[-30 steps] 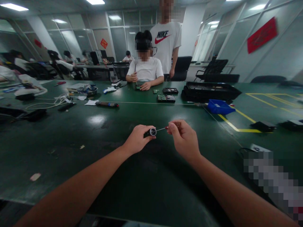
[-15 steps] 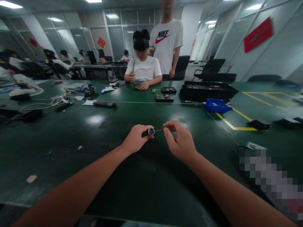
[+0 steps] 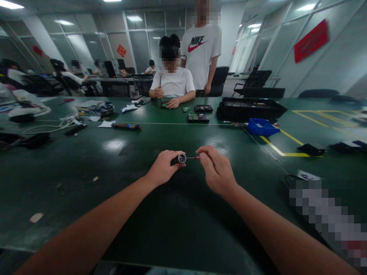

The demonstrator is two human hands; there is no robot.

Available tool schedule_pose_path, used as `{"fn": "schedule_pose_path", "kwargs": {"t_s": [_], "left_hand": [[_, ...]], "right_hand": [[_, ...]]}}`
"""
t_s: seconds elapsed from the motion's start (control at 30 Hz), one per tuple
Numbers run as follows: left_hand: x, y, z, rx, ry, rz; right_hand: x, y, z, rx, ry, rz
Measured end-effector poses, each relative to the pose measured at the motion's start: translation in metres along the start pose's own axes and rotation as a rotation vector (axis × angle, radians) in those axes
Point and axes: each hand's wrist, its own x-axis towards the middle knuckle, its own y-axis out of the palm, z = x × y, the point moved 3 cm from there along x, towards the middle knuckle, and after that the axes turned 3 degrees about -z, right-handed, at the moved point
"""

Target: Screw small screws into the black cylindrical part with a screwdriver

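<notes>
My left hand [image 3: 164, 167] is closed around a short black cylinder with a silvery ring-shaped end [image 3: 181, 158], which faces me. Its exact kind I cannot make out. My right hand [image 3: 217, 168] pinches the red handle of a thin screwdriver [image 3: 192, 157] between thumb and fingers. The screwdriver lies level, and its metal shaft reaches left to the rim of the cylinder. Whether the tip sits in the cylinder or only touches its side is too small to tell. Both hands are above the green table [image 3: 129, 221].
Across the table, a seated person [image 3: 172, 84] works on a small board, and another person [image 3: 202, 53] stands behind. Opened drives [image 3: 198, 117], a blue bin [image 3: 262, 127], a black tray [image 3: 249, 109] and a dark tool [image 3: 126, 126] lie beyond my hands. A blurred-out object [image 3: 327, 217] lies at right.
My right hand has turned slightly, and more of the screwdriver's red handle shows past the fingertips. The left hand keeps its grip. The whole view has shifted a little.
</notes>
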Motion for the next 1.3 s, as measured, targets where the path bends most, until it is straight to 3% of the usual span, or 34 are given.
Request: {"fn": "schedule_pose_path", "kwargs": {"t_s": [0.1,0.37,0.63,0.9,1.03,1.3], "left_hand": [[0.0,0.0,-0.001,-0.001,0.005,0.014],[0.0,-0.001,0.002,0.023,-0.045,-0.007],[0.0,-0.001,0.002,0.028,-0.049,-0.02],[0.0,0.005,-0.003,0.036,0.018,0.034],[0.0,0.004,-0.003,0.027,-0.013,0.012],[0.001,-0.002,-0.006,0.037,-0.009,-0.01]], "right_hand": [[0.0,0.0,0.0,0.026,0.028,-0.009],[0.003,0.006,-0.012,0.288,0.289,-0.115],[0.003,0.008,-0.017,0.304,0.263,-0.086],[0.001,0.003,-0.009,0.058,0.219,-0.067],[-0.001,0.006,-0.013,0.195,0.229,-0.118],[0.004,0.015,-0.035,0.553,0.426,-0.195]]}}
